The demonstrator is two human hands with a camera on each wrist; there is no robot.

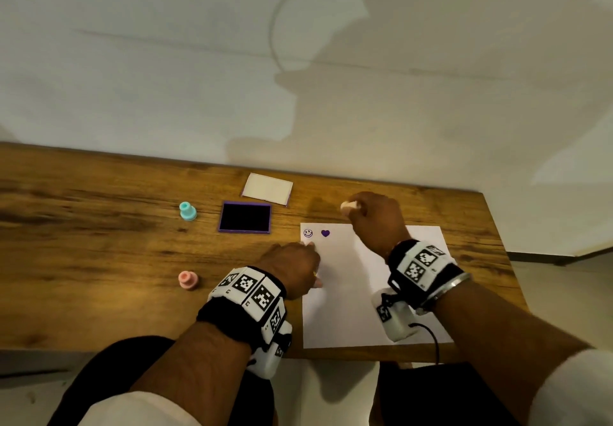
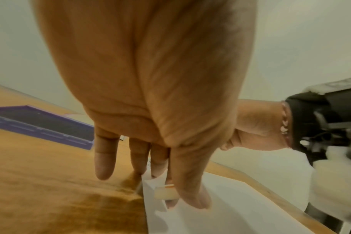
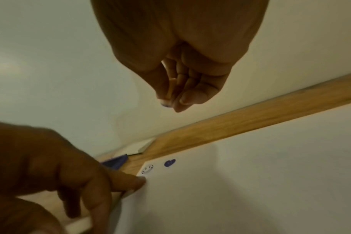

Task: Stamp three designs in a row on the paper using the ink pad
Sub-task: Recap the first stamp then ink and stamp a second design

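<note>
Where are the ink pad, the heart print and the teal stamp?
ink pad [image 1: 245, 217], head view, middle of its dark surface
heart print [image 1: 325, 233], head view, its centre
teal stamp [image 1: 187, 211], head view, its body

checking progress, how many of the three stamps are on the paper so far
Two are done: a smiley and a purple heart sit side by side at the paper's top left. In hand: the right hand grips a cream stamp above the paper, while the left hand rests on its left edge. Left: the third print, right of the heart.
</note>
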